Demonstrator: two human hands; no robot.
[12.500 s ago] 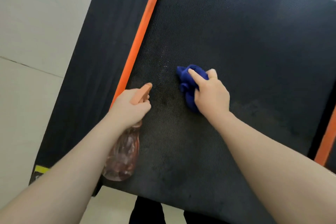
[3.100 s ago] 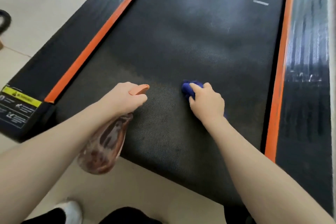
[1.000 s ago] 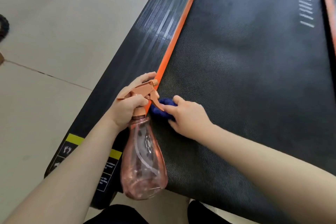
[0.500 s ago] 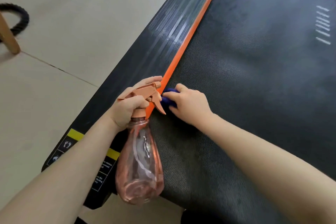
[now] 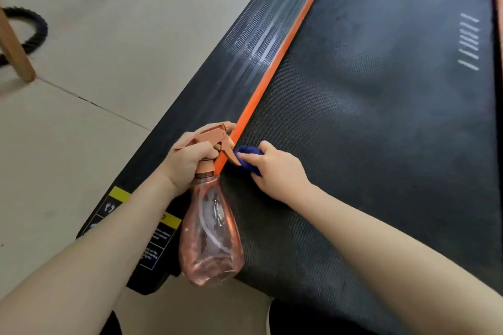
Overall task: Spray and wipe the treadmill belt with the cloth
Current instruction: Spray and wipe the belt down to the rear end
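1. The left hand (image 5: 190, 163) is gripping the neck of a pink spray bottle (image 5: 211, 236), its fingers (image 5: 202, 148) curling tight round the neck under the orange trigger head (image 5: 215, 134); one fingertip is showing past the nozzle end.
2. The spray bottle is hanging roughly upright, tilted a little, with its clear body dangling below the hand, over the near end of the orange strip (image 5: 275, 65) that is bordering the treadmill belt (image 5: 381, 130).
3. The right hand (image 5: 275, 171) is pressing a blue cloth (image 5: 246, 153) onto the treadmill belt just beside the orange strip, on the belt side of it.
4. The right hand's fingers (image 5: 251, 156) are bending over the bunched cloth and pinching it, with the thumb arching over its far side; most of the cloth is hiding under the hand.
5. The cloth is sitting right next to the bottle's trigger; whether the two are touching cannot be told.
6. On the far side of the orange strip from the belt, the black ribbed side rail (image 5: 231, 68) is running alongside, carrying a yellow and black warning label (image 5: 152, 234) near its near end, partly behind the left forearm.
7. Beyond the side rail, the pale tiled floor (image 5: 95, 62) is showing a wooden leg (image 5: 13, 49) and a black coiled rope (image 5: 32, 30) behind it.
8. White dashes (image 5: 469, 43) are marking the belt well away from the orange strip, toward its other edge.
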